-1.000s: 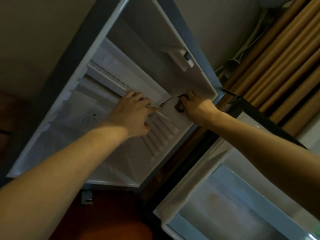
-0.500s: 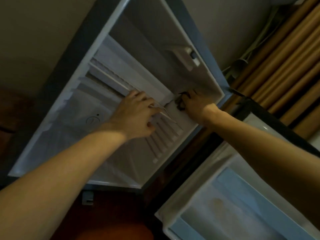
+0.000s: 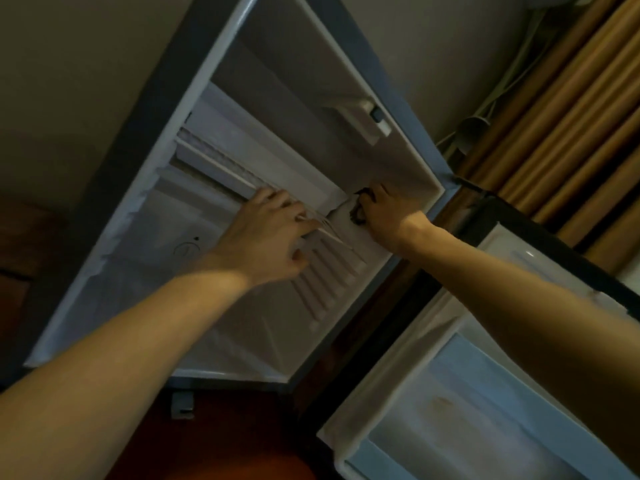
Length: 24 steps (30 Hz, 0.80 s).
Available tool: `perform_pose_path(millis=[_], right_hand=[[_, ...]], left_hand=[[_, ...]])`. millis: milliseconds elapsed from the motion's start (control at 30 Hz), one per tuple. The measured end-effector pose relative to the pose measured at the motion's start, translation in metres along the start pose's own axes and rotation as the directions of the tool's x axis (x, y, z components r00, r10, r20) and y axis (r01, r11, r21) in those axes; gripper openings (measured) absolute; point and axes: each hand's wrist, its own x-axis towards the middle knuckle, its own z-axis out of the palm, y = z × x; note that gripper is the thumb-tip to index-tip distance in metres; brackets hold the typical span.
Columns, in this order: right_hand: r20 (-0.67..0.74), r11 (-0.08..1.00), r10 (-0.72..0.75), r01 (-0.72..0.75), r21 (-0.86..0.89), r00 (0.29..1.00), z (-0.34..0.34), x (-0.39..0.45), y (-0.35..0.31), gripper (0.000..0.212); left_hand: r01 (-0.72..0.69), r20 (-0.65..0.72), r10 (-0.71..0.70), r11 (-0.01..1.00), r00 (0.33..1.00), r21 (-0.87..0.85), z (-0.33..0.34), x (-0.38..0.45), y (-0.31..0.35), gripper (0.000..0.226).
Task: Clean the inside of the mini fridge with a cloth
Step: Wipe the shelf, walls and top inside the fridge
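Mini fridge (image 3: 194, 278) stands open in front of me, its door (image 3: 467, 403) swung out to my right. My left hand (image 3: 266, 237) reaches inside, fingers curled over the front edge of the white shelf (image 3: 277, 168) to hold it steady. My right hand (image 3: 384, 216) is bunched tight round something small and dark, maybe the cloth (image 3: 358, 211), pressed at the shelf's right corner by the wall. To do this well, I should rub slowly into that corner, keep the shelf still, and follow the ribs (image 3: 325, 282) one by one.
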Motion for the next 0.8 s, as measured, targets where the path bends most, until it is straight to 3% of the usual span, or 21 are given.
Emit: perform_pose_path(millis=[233,400,467,533,667,800], right_hand=[[-0.040,0.995,0.057,-0.053,0.088,0.998,0.026,0.042,-0.015,0.040],[0.028,0.999,0.018,-0.019,0.029,0.999,0.004,0.008,-0.007,0.044],[-0.022,0.996,0.017,-0.015,0.090,1.000,-0.006,-0.013,-0.005,0.036],[-0.036,0.999,-0.027,0.028,0.021,0.999,-0.015,-0.039,0.001,0.028],[-0.009,0.999,-0.021,0.021,-0.024,1.000,-0.025,-0.058,0.004,0.036],[-0.045,0.999,-0.026,0.025,-0.021,0.999,-0.018,-0.049,0.000,0.030]], left_hand=[[-0.078,-0.082,0.080,0.997,0.993,0.017,0.013,-0.001,-0.009,0.056],[-0.044,-0.055,0.045,0.999,0.997,0.023,0.004,-0.001,0.000,0.059],[-0.027,-0.034,0.028,0.999,0.999,0.027,0.000,-0.001,0.002,0.061],[-0.017,-0.008,0.017,0.999,1.000,0.035,-0.004,0.002,0.005,0.061],[0.019,0.035,-0.020,0.999,0.999,0.035,-0.011,0.002,0.008,0.067],[0.003,0.007,-0.003,1.000,1.000,0.016,-0.009,0.002,0.006,0.066]])
